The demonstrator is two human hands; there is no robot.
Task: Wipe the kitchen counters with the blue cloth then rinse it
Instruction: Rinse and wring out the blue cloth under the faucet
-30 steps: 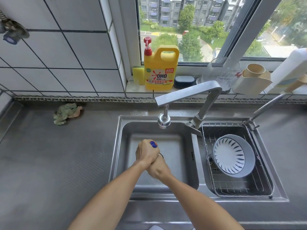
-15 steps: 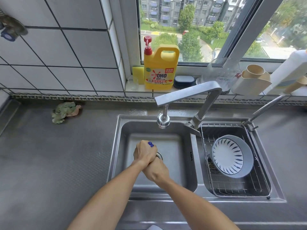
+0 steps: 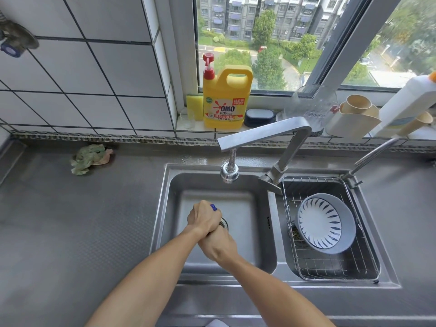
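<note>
Both my hands are clenched together over the left sink basin (image 3: 259, 232), below the faucet head (image 3: 228, 172). My left hand (image 3: 204, 217) sits on top and my right hand (image 3: 218, 246) just under it. They grip the blue cloth (image 3: 213, 207) between them; only a small blue tip shows above my left fist. The rest of the cloth is hidden inside my fists. No water stream is visible from the faucet. The steel counter (image 3: 70, 232) stretches to the left of the sink.
A crumpled green rag (image 3: 89, 158) lies at the back of the counter. The right basin holds a wire rack (image 3: 330, 265) with a blue-and-white bowl (image 3: 326, 223). A yellow detergent jug (image 3: 225, 97), sponge, cups and bottles line the windowsill.
My clasped hands stay over the basin, squeezing the cloth with only slight shifts; less of the blue tip shows than a second ago.
</note>
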